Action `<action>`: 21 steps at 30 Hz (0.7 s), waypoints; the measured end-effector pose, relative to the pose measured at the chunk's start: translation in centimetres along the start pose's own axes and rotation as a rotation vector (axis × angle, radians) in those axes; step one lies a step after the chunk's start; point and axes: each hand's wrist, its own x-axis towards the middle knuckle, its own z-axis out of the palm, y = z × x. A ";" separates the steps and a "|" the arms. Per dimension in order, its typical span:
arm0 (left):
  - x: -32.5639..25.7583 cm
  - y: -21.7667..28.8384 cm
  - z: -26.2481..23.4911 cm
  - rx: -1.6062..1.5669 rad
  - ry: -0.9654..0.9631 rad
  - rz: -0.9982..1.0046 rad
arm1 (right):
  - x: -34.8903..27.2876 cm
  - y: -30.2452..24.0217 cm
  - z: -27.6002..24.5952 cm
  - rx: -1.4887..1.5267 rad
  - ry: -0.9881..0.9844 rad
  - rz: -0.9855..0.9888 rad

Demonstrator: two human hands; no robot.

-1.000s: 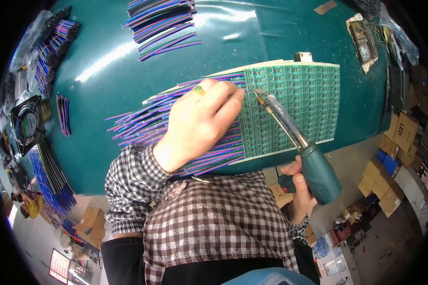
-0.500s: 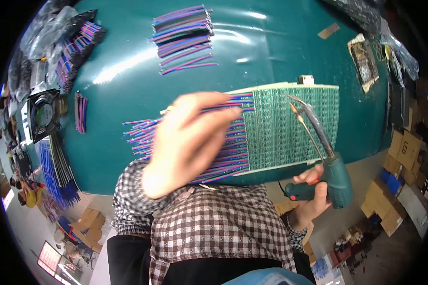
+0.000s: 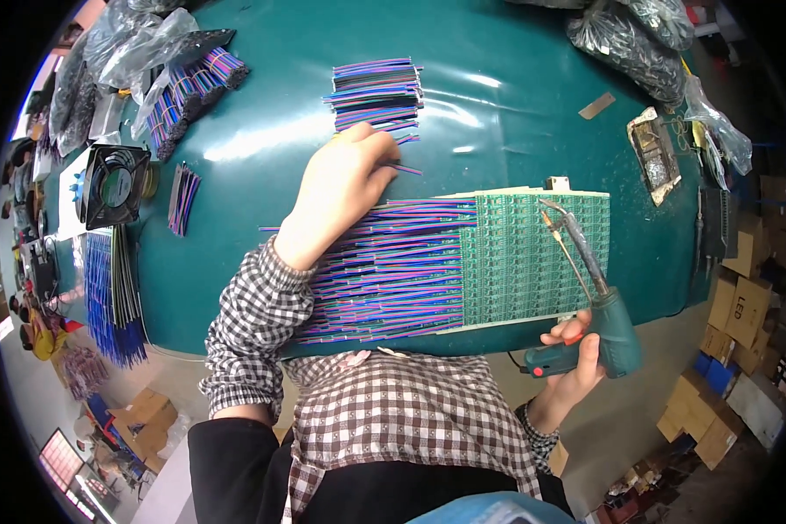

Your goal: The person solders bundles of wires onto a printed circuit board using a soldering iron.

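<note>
Here, my left hand (image 3: 341, 188) pinches a thin wire (image 3: 409, 170) between thumb and fingers, just on the near side of the wire pile (image 3: 375, 92). To the near right, my right hand (image 3: 581, 375) is curled around the green soldering gun (image 3: 618, 336), its tip over the circuit-board panel (image 3: 506, 262), with coloured wire rows (image 3: 389, 284) along the panel's left.

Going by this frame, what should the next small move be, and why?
Probably the left hand should draw the wire beside it toward the green circuit boards: that wire lies apart from them, while the right hand holds the soldering gun with its tip over them.
</note>
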 end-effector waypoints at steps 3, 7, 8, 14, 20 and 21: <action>0.8 -0.6 0.1 -0.091 -0.006 0.089 | 0.3 -0.2 1.0 0.001 -0.005 -0.011; 0.7 -0.5 -1.0 0.132 -0.060 0.142 | -0.5 -0.7 1.0 0.038 0.105 0.057; 0.7 0.1 -1.2 0.105 -0.045 0.149 | -0.5 -0.6 0.4 0.012 0.099 0.043; 0.2 0.0 1.1 -0.251 0.242 0.126 | -0.7 0.1 -0.7 0.004 0.112 0.021; 0.8 -0.4 0.5 -0.876 0.434 -0.096 | -1.0 0.4 -1.1 0.005 0.127 0.056; 0.8 -0.3 -0.7 -0.979 0.462 -0.145 | -0.8 0.2 -0.9 0.027 0.084 0.044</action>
